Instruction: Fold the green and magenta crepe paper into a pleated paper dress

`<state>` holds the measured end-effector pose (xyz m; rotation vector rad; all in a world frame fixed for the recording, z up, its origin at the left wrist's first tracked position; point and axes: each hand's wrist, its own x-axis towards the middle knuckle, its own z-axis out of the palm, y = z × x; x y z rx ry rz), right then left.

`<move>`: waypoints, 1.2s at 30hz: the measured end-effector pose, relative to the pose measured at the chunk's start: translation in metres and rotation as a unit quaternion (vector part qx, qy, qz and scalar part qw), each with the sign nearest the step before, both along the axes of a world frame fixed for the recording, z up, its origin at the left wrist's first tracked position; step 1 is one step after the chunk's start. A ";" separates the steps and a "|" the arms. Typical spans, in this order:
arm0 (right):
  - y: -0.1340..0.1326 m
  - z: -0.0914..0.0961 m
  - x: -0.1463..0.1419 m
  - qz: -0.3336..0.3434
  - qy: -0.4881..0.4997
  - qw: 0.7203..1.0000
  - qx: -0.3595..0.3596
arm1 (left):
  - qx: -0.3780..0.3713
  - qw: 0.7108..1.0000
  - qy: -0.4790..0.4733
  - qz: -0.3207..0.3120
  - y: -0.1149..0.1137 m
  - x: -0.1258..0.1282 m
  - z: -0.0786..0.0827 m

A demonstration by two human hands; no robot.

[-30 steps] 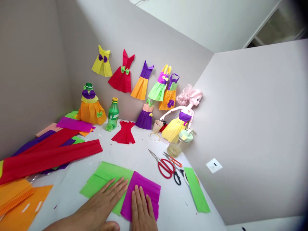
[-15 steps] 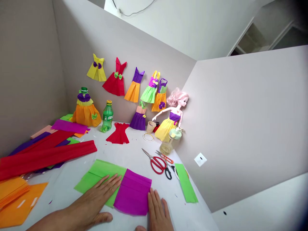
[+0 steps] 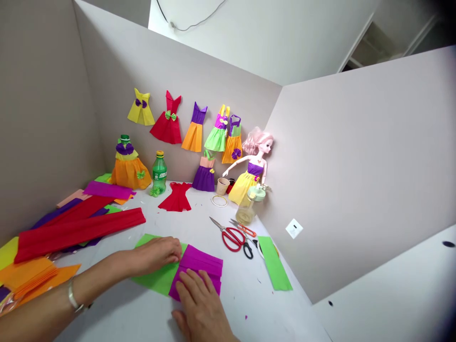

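- Since the last frame, the right hand (image 3: pixel 201 304) has moved up from the lower edge of the magenta sheet and now lies on it, and the left hand (image 3: pixel 155 255) has slid to the top edge of the green sheet.
- Two hands, one sheet under each. The right hand's fingers (image 3: pixel 194 285) rest slightly curved on the sheet, not wide apart. The left hand's fingers curl down over the green edge, close together. Whether either hand pinches the paper, I cannot tell.
- Two sheets of crinkled crepe paper: the pleated magenta sheet (image 3: pixel 199 262) overlaps the green sheet (image 3: pixel 156 275), both near the front edge of the white desk (image 3: pixel 256 294).
- One metal bangle (image 3: pixel 73 297) circles the left wrist.
- One green strip (image 3: pixel 274 263) lies along the right wall, well apart from the sheets.
- Red-handled scissors (image 3: pixel 232 239) overlap black handles (image 3: pixel 248 250) and orange handles (image 3: pixel 245 230), between the sheets and that strip; the number of pairs is hard to tell.
- Left of the hands: long red crepe strips (image 3: pixel 78 232) and folded orange sheets (image 3: pixel 32 278).
- Further back: one paper cup (image 3: pixel 223 186), one tape roll (image 3: pixel 219 200), one lidded glass jar (image 3: pixel 245 209), one green bottle (image 3: pixel 159 173), one flat red paper dress (image 3: pixel 176 197).
- One pink-haired doll (image 3: pixel 254 161) stands in a yellow paper dress; six paper dresses (image 3: pixel 194 128) hang on the wall.
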<state>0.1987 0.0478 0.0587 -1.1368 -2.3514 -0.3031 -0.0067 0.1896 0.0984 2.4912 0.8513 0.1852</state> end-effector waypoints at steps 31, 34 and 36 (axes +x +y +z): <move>0.018 0.020 -0.004 -0.014 -0.020 0.984 -0.179 | -0.108 0.955 0.274 -0.032 0.041 0.044 0.027; 0.016 0.024 -0.001 -0.010 -0.006 0.988 -0.155 | -0.119 0.957 0.264 -0.027 0.039 0.042 0.031; 0.012 0.027 0.003 -0.013 0.015 0.992 -0.124 | -0.129 0.958 0.255 -0.028 0.038 0.040 0.035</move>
